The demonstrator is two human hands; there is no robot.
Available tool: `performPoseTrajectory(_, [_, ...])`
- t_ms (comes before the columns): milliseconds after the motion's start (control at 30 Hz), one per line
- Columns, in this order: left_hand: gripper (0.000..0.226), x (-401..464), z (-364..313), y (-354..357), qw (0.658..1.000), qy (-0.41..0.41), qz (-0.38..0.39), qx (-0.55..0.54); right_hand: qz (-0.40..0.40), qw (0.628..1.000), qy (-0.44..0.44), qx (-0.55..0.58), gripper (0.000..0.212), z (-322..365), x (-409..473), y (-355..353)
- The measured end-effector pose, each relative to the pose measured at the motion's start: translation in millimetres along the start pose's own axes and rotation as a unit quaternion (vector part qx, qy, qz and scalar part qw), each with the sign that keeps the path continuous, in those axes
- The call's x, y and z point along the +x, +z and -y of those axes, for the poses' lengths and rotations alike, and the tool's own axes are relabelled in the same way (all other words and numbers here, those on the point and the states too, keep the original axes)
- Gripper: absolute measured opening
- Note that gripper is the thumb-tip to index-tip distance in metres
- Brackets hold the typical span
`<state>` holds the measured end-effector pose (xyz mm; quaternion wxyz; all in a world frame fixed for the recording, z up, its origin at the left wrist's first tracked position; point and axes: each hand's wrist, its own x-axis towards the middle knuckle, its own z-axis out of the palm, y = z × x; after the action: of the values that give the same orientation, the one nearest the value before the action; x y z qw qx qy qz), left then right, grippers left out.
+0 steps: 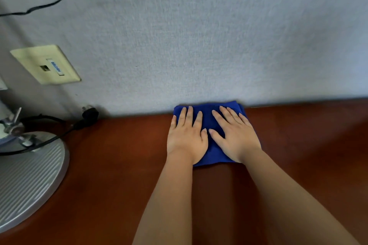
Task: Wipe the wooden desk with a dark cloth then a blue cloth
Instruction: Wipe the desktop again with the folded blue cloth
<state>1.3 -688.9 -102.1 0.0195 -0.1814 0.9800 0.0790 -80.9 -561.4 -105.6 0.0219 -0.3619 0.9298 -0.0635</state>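
A folded blue cloth [212, 119] lies flat on the reddish-brown wooden desk [119, 165], its far edge against the grey fabric wall. My left hand [186, 135] presses on the cloth's left half with straight, spread fingers. Beside it, my right hand [235, 135] lies flat on the right half, fingers pointing toward the wall. The two thumbs almost meet over the middle of the cloth. No dark cloth is in view.
A round silver lamp base [27, 181] with a metal clamp stands at the desk's left edge. A black cable and plug [89, 114] lie by the wall. A cream wall socket plate [45, 64] sits on the grey wall [219, 45].
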Motion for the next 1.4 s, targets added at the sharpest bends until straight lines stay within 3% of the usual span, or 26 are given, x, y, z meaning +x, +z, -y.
performPoseTrajectory(233, [0.058,-41,-9,3,1.0,-0.008,0.004,0.009,0.009,1.0,-0.011,0.001,0.062,5,-39,-1])
performPoseTrajectory(700, [0.057,-213,-68,22,0.999,-0.049,-0.001,0.009,0.019,0.998,-0.057,0.02,0.065,12,-212,-3])
performPoseTrajectory(900, [0.057,-248,-80,28,0.998,-0.053,-0.001,0.019,0.025,0.997,-0.066,0.017,0.094,13,-250,-1])
performPoseTrajectory(1100, [0.056,-222,-70,27,0.999,-0.047,-0.007,0.017,-0.001,0.997,-0.071,0.013,0.09,11,-224,3])
performPoseTrajectory(1233, [0.056,-207,-64,24,0.999,-0.048,-0.004,0.017,0.009,0.997,-0.076,-0.002,0.067,10,-204,2])
performPoseTrajectory(1400, [0.056,-217,-65,26,0.999,-0.045,0.006,0.019,0.017,0.997,-0.07,-0.014,0.065,12,-209,0])
